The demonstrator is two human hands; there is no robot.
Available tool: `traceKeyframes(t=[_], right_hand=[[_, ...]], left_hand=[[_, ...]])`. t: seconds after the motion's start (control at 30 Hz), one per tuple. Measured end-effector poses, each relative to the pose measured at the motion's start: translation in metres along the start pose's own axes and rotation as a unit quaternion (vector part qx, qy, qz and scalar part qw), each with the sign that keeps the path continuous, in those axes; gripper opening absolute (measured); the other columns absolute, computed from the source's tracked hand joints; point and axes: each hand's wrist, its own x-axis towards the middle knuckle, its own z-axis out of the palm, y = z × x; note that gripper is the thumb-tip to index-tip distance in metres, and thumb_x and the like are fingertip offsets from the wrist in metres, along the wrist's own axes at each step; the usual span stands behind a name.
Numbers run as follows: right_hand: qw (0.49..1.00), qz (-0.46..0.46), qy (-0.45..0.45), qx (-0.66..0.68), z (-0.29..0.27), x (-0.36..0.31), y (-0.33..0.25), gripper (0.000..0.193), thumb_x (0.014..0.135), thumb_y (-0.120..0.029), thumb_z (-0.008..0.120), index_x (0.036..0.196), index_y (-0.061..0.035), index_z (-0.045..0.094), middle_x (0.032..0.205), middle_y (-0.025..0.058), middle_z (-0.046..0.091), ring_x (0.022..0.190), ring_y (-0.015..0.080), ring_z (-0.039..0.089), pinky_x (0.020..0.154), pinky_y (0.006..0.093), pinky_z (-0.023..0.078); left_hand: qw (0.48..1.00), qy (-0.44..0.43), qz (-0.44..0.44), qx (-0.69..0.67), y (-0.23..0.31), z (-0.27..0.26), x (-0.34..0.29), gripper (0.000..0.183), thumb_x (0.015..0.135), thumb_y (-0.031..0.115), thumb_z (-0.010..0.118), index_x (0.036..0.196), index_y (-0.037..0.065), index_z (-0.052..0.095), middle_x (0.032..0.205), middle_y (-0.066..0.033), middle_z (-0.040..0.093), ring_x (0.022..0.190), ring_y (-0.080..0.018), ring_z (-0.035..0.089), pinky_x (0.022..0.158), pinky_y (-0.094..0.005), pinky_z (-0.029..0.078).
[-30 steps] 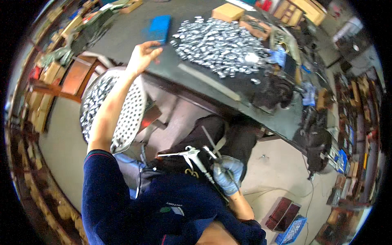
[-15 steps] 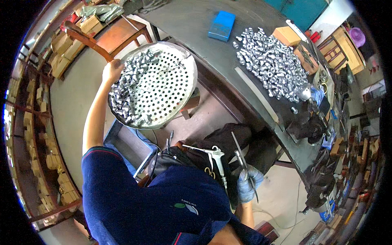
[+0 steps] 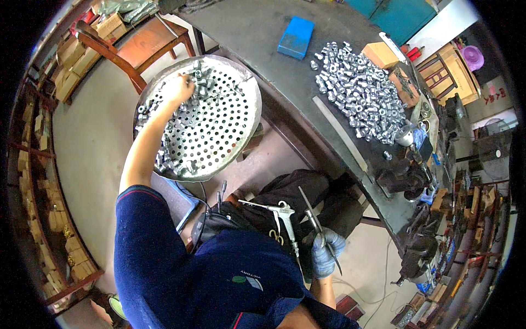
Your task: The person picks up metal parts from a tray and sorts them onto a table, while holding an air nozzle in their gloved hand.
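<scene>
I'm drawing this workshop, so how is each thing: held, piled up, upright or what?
Round tray: partly covered with loose metal pieces.
Left hand: bare, among those pieces; grip unclear.
Right hand: gloved, closed around a slim metal tool.
Metal heap: loosely piled on the table.
Air gun: in neither hand.
Blue box: on the table; open or shut unclear.
Chair: upright, unoccupied.

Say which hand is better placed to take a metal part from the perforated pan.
Likely the left hand: it is at the metal parts in the pan. The gloved right hand is away from them, gripping a slender metal tool.
</scene>
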Motion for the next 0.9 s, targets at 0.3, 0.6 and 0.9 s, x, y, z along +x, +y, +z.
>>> traceKeyframes(t=[0.3, 0.6, 0.9], right_hand=[[0.999, -0.015, 0.001, -0.038, -0.01, -0.002, 0.021, 0.035, 0.084, -0.031, 0.064, 0.062, -0.0047, 0.056, 0.059, 0.0079, 0.059, 0.054, 0.0169, 0.057, 0.052, 0.0291, 0.045], [0.999, 0.009, 0.048, -0.002, -0.004, -0.002, -0.012, 0.018, 0.076, -0.016, 0.07, 0.07, -0.0052, 0.058, 0.065, 0.0049, 0.059, 0.062, 0.0151, 0.055, 0.06, 0.0294, 0.045], [1.0, 0.013, 0.004, -0.014, -0.011, -0.004, 0.012, 0.029, 0.082, -0.024, 0.065, 0.061, -0.005, 0.058, 0.059, 0.0071, 0.06, 0.053, 0.0148, 0.057, 0.053, 0.0274, 0.046]], left_hand=[[0.979, -0.027, 0.158, -0.126, -0.023, -0.01, 0.001, 0.028, 0.075, 0.027, 0.063, 0.096, 0.008, 0.067, 0.08, -0.0142, 0.067, 0.078, -0.0301, 0.064, 0.073, -0.0386, 0.049], [1.0, 0.021, -0.008, -0.017, 0.006, 0.006, 0.057, 0.039, 0.078, 0.031, 0.06, 0.111, 0.01, 0.061, 0.107, -0.0181, 0.063, 0.101, -0.0322, 0.059, 0.088, -0.0419, 0.047], [0.987, -0.097, 0.127, -0.025, 0.009, 0.011, 0.014, 0.028, 0.075, 0.022, 0.064, 0.101, 0.009, 0.067, 0.098, -0.019, 0.065, 0.093, -0.0332, 0.062, 0.083, -0.0414, 0.048]])
